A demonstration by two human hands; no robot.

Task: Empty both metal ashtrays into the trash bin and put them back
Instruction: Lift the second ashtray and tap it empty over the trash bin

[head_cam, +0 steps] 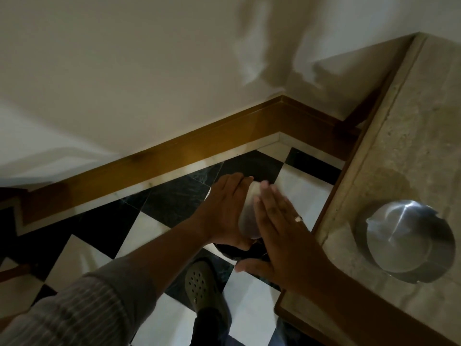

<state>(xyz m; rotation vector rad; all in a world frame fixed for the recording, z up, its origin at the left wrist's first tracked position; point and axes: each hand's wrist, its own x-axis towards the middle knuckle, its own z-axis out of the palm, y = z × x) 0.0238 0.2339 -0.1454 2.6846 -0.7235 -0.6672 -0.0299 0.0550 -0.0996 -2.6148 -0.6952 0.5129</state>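
Setting: a room corner with pale walls, a wooden skirting board (pixel 154 156) and a black-and-white chequered floor (pixel 154 228); a stone-topped counter (pixel 409 136) runs along the right of both hands.
Held ashtray (pixel 247 216): a metal bowl tipped on its side between the two hands, mouth turned away and down; motion blur hides its rim.
Trash bin (pixel 239 250): only a dark rounded edge shows directly beneath the hands; the rest is covered.
Left hand (pixel 227 211): fingers wrapped round the far side of the held ashtray, gripping it, forearm reaching in from the lower left in a striped sleeve (pixel 74 308).
Right hand (pixel 279 231): flat and open, fingers straight and together, palm toward the bowl's base; contact cannot be told through the blur. A ring sits on one finger.
Second ashtray (pixel 404 240): upright on the counter, just right of the right hand, untouched by it; its bowl looks clean.
Step in hand: apparently knocking out the held ashtray over the bin.
Next move: likely righting the bowl and setting it on the counter beside its twin.
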